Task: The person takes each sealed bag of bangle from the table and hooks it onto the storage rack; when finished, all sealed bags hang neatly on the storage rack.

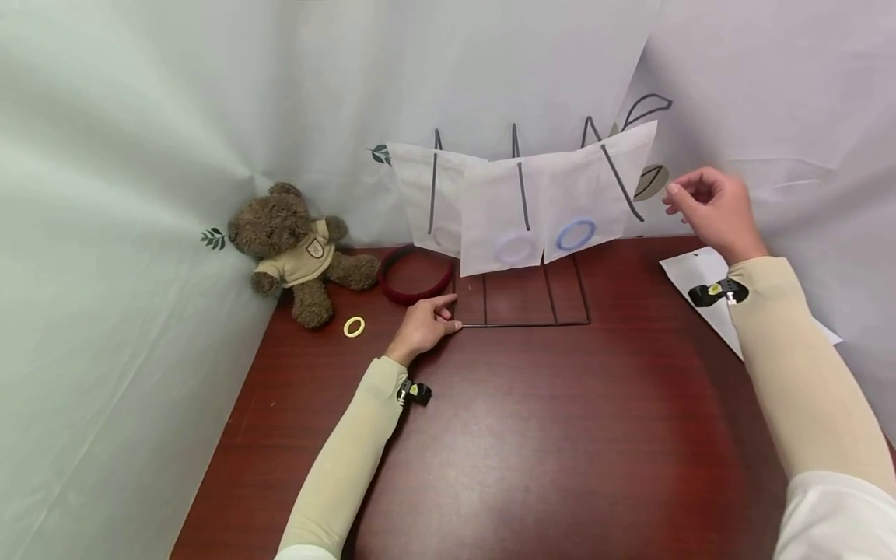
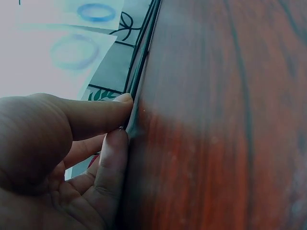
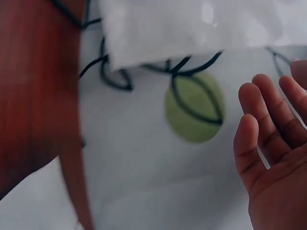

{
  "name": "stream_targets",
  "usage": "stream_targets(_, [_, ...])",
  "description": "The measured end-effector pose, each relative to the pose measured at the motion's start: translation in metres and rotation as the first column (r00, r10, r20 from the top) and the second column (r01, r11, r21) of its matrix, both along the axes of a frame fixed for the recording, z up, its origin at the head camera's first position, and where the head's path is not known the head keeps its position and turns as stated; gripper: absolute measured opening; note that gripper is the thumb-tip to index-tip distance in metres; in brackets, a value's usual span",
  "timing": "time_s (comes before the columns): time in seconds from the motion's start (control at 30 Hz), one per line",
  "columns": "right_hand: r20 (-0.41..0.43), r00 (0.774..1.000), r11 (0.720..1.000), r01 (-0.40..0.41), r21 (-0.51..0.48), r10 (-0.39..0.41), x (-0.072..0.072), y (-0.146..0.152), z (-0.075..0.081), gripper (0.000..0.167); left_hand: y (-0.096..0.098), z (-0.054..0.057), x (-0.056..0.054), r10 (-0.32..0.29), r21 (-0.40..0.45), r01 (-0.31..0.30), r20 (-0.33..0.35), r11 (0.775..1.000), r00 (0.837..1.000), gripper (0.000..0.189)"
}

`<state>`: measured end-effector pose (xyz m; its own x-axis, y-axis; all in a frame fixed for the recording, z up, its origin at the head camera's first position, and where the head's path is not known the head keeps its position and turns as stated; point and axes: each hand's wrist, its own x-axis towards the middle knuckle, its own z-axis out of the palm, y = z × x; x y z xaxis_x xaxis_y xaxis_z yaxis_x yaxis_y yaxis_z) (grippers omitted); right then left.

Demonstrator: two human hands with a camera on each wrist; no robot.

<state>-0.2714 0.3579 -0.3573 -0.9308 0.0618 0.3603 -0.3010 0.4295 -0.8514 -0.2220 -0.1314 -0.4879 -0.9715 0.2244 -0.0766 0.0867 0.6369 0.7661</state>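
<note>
A black wire rack point(image 1: 518, 326) stands on the table, its prongs carrying three translucent white bags: left point(image 1: 413, 190), middle point(image 1: 486, 206) and right point(image 1: 570, 187). Pale rings show through the left and middle bags, and a blue ring point(image 1: 559, 242) through the right one. At the front left corner of the base, my left hand point(image 1: 425, 327) pinches the wire between thumb and finger, clearer in the left wrist view. My right hand point(image 1: 710, 206) hovers apart from the right bag. In the right wrist view its fingers are loosely bent, with nothing between them.
A brown teddy bear point(image 1: 301, 260) leans against the left curtain. By its feet lie a yellow ring point(image 1: 347, 330) and a dark red band point(image 1: 402, 298), the latter touching the rack's left side. White sheets point(image 1: 682, 274) lie under my right wrist. Patterned white curtain hangs behind.
</note>
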Motion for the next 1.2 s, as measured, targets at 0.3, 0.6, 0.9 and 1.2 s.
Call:
stream_targets(0.3, [0.082,0.989,0.975,0.105,0.195,-0.123,-0.008,0.042,-0.046,0.013,-0.001,0.001,0.001,-0.003,0.008,0.003,0.010,1.000,1.000,0.061])
stream_targets(0.6, [0.249,0.946,0.908,0.094,0.408,-0.210,-0.005,0.090,-0.094,0.059,0.000,0.002,0.002,0.000,0.003,0.000,0.006,1.000,1.000,0.060])
stream_targets(0.9, [0.352,0.901,0.858,0.042,0.512,-0.254,0.004,0.119,-0.117,0.090,-0.001,0.000,0.001,0.000,0.004,0.000,0.009,1.000,1.000,0.060])
stream_targets(1.2, [0.428,0.853,0.853,0.037,0.521,-0.299,0.008,0.115,-0.118,0.107,-0.001,0.001,0.000,-0.008,0.011,0.008,0.006,1.000,1.000,0.060])
